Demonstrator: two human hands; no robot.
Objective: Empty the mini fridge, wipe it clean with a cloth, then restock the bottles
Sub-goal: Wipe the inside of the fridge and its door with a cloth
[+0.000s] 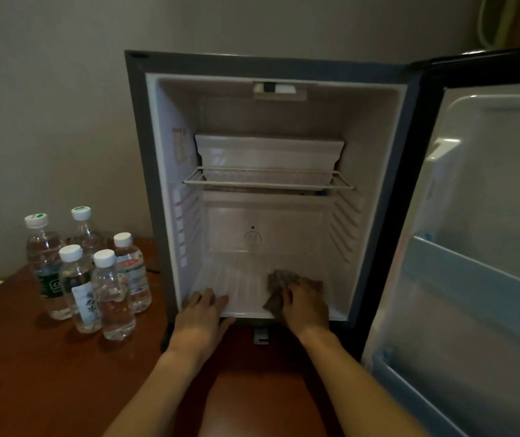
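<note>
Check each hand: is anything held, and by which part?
The right hand presses a brown cloth flat on the fridge floor, palm over its near right part. The left hand rests open there, holding nothing.

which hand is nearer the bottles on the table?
Left. The left hand rests on the fridge floor's front edge, just right of the bottles. The right hand presses the cloth farther right inside the fridge.
</note>
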